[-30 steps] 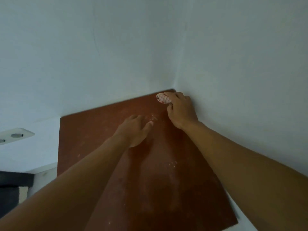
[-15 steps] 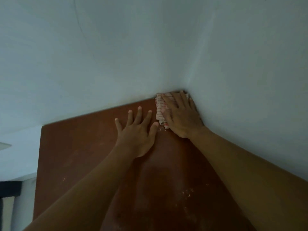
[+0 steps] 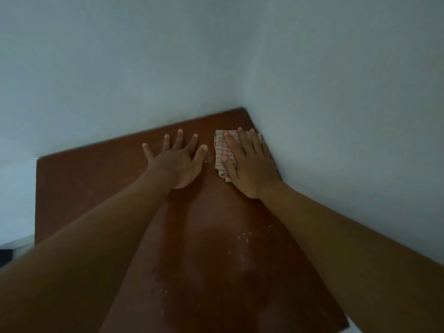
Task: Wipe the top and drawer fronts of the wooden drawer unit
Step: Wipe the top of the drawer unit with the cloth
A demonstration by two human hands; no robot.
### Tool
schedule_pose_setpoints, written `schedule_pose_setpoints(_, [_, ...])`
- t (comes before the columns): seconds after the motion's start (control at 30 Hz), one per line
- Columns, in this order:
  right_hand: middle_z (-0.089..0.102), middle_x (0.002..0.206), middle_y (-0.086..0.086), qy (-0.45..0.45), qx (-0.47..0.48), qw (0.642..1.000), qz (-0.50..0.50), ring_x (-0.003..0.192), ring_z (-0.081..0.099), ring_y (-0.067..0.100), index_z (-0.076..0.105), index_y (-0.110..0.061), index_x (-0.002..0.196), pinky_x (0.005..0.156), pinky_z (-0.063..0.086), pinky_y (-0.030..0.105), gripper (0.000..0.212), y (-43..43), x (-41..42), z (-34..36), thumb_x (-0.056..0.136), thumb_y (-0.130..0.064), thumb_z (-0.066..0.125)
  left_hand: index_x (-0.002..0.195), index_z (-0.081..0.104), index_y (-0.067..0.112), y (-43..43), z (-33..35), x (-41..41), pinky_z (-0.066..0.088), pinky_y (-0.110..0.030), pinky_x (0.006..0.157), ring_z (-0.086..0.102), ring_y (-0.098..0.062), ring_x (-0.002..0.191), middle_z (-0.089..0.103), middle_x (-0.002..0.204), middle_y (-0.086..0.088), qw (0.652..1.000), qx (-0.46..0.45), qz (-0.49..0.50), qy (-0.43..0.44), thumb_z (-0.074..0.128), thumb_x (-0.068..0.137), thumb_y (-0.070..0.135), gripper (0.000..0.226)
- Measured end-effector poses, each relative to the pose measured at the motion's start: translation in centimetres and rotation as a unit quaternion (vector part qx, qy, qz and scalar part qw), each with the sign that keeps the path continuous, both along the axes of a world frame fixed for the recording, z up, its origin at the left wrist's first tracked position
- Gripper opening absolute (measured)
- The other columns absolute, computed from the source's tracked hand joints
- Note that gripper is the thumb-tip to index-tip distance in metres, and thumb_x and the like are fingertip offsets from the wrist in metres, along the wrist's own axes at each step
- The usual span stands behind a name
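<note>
Drawer unit top [image 3: 96,188] beneath checked cloth [image 3: 222,152] and right fingers [image 3: 243,143]

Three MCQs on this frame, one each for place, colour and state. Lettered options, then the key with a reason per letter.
1. Where on the wooden top is the cloth?
A) front left corner
B) far right corner
C) centre

2. What colour are the cloth's grid lines?
A) blue
B) green
C) red

3. What is the left hand doing?
A) resting flat on the top, fingers spread
B) pinching the cloth
C) making a fist in the air

Key:
1 B: it lies under the right hand by the far right corner.
2 C: red lines cross pale fabric.
3 A: the palm lies on bare wood beside the cloth.
</note>
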State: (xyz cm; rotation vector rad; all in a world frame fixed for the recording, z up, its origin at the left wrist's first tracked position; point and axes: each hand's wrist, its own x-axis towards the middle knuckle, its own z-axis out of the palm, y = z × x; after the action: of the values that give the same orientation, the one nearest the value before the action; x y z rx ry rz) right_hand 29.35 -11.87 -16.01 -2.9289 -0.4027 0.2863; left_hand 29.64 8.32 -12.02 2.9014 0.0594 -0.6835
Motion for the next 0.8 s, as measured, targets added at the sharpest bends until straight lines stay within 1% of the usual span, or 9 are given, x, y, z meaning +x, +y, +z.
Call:
schedule_pose_setpoints(0.07, [0.0, 0.172, 0.006, -0.006, 0.004, 1.0, -0.003, 0.158, -0.007, 0.029, 0.003, -0.028, 0.163, 0.128, -0.002, 0.047, 0.075, -0.9, -2.4, -0.1, 0.095, -0.06, 0.003, 0.16, 0.002, 0.042, -0.2, 0.4, 0.1, -0.011, -0.071, 0.115, -0.006, -0.028, 0.156, -0.01, 0.17, 0.004, 1.0, 0.02, -0.009, 0.007, 0.0, 0.094, 0.072, 0.072])
schedule_pose_setpoints(0.17, [0.005, 0.172, 0.007, -0.011, 0.002, 1.0, -0.012, 0.159, -0.003, 0.03, 0.005, -0.026, 0.163, 0.128, 0.002, 0.047, 0.076, -2.2, -6.1, -0.1, 0.095, -0.059, 0.003, 0.161, 0.008, 0.038, -0.8, 1.2, -0.1, -0.009, -0.07, 0.115, -0.003, -0.03, 0.156, -0.002, 0.17, 0.001, 0.999, 0.045, -0.008, 0.01, 0.0, 0.091, 0.076, 0.079])
schedule_pose_setpoints(0.27, [0.009, 0.171, 0.01, -0.026, -0.001, 1.0, -0.015, 0.158, 0.002, 0.033, 0.01, -0.023, 0.163, 0.128, 0.006, 0.049, 0.073, -3.5, -9.8, -0.3, 0.099, -0.056, 0.008, 0.161, 0.015, 0.034, -2.3, 1.8, -2.4, -0.008, -0.068, 0.116, -0.003, -0.029, 0.156, 0.003, 0.17, -0.001, 0.999, 0.041, -0.013, 0.002, 0.001, 0.093, 0.074, 0.08])
schedule_pose_setpoints(0.37, [0.013, 0.171, 0.012, -0.036, 0.005, 0.999, -0.017, 0.158, 0.006, 0.035, 0.013, -0.021, 0.164, 0.128, 0.009, 0.05, 0.07, -5.0, -13.6, -0.5, 0.102, -0.054, 0.014, 0.161, 0.008, 0.032, -4.2, 1.2, -7.4, -0.008, -0.066, 0.117, -0.005, -0.028, 0.156, -0.002, 0.17, 0.0, 0.999, 0.028, -0.037, -0.003, 0.0, 0.094, 0.073, 0.079])
schedule_pose_setpoints(0.5, [0.016, 0.17, 0.013, -0.048, 0.0, 0.999, -0.012, 0.158, 0.009, 0.036, 0.016, -0.02, 0.163, 0.128, 0.012, 0.05, 0.068, -6.9, -18.9, -0.6, 0.103, -0.052, 0.019, 0.162, 0.003, 0.03, -5.6, 0.3, -13.0, -0.007, -0.064, 0.119, -0.008, -0.027, 0.156, -0.006, 0.17, -0.001, 0.999, 0.004, -0.033, -0.019, 0.001, 0.095, 0.071, 0.079])
schedule_pose_setpoints(0.63, [0.029, 0.166, 0.014, -0.082, -0.013, 0.996, -0.025, 0.154, 0.024, 0.038, 0.03, -0.018, 0.16, 0.124, 0.025, 0.052, 0.064, -8.9, -24.3, -1.1, 0.103, -0.047, 0.03, 0.162, 0.002, 0.029, -6.7, 0.0, -17.6, -0.007, -0.062, 0.12, -0.01, -0.026, 0.156, -0.006, 0.17, -0.001, 0.999, 0.0, -0.033, -0.027, 0.003, 0.096, 0.07, 0.078])
schedule_pose_setpoints(0.8, [0.042, 0.158, 0.017, -0.126, 0.008, 0.992, -0.017, 0.147, 0.039, 0.041, 0.044, -0.012, 0.153, 0.118, 0.036, 0.055, 0.056, -11.3, -30.5, -1.4, 0.103, -0.035, 0.039, 0.162, 0.005, 0.03, -7.8, 0.8, -22.3, -0.006, -0.062, 0.121, -0.009, -0.025, 0.156, -0.003, 0.17, -0.001, 0.999, -0.019, -0.022, -0.015, 0.003, 0.095, 0.07, 0.078])
